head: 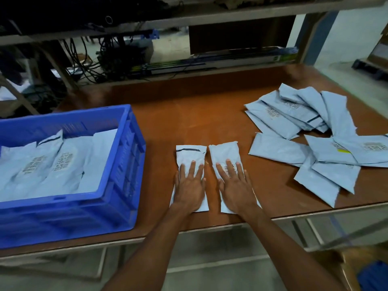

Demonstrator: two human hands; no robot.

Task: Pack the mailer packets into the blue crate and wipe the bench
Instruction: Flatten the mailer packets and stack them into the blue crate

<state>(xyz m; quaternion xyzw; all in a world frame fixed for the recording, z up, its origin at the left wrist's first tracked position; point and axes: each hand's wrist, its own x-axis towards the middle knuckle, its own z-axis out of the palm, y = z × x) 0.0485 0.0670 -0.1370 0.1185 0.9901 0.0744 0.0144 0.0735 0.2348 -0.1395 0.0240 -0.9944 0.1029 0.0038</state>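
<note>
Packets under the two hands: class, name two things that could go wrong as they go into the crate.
1. The left hand and right hand lie flat on the left packet and right packet, not gripping, close to the bench front edge; a slide could drop one to the floor.
2. The crate holds slanted packets, so new ones may sit unevenly.
</note>
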